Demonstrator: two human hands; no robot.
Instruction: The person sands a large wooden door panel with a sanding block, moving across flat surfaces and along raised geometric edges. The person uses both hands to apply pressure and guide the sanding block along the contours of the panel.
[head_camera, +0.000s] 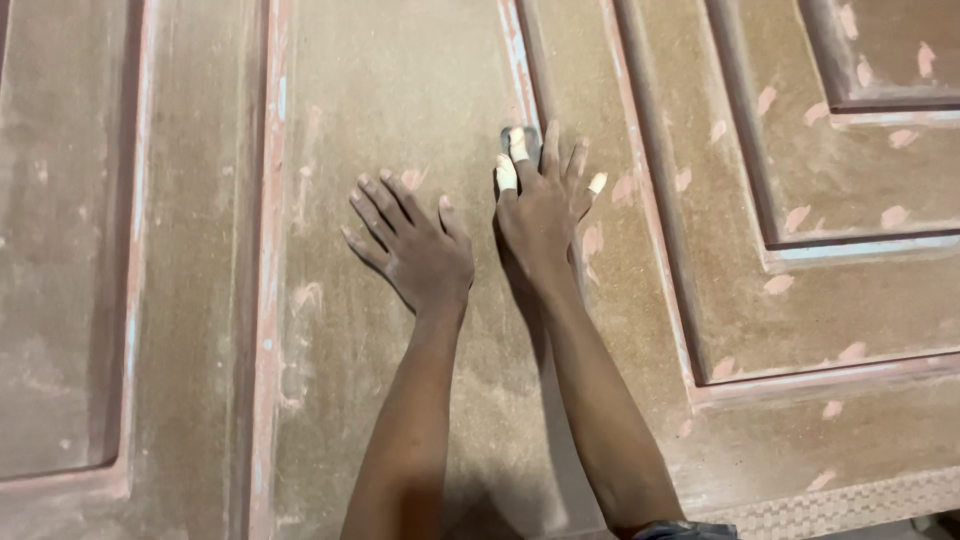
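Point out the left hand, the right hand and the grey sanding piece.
left hand (420, 255), head view, back of the hand.
right hand (540, 205), head view, back of the hand.
grey sanding piece (531, 135), head view, edge showing beyond the fingertips.

One head-worn view, looking steeply down from close above my outstretched arms onto a door panel (400, 90), facing toward 12 o'clock.

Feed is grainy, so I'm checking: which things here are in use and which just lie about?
In use:
right hand
small grey sanding pad under its fingertips
left hand, flat on the door panel

Lying about:
patterned strip at the lower right
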